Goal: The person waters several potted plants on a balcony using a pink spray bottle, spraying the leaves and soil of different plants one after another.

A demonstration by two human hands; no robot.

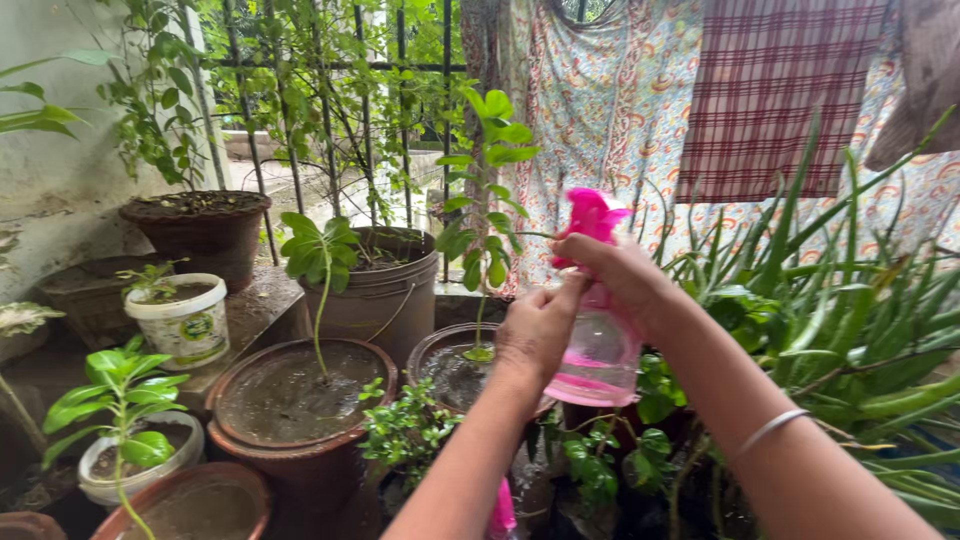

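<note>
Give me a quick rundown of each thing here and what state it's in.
Spray bottle: upright, held in both hands, a little pink liquid left.
Right hand: closed around the pink spray head.
Left hand: pressed against the bottle's side.
Brown pot: soil wet, one thin seedling.
White tub: upright, small plant.

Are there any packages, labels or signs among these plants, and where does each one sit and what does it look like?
White tub: reused as a plant pot on the ledge at left, round, with a roundish green and yellow label on its side.
Spray bottle: held by both the left hand and right hand, clear body with pink liquid and pink trigger head; no label shows.
No signs or screens are in view.
</note>
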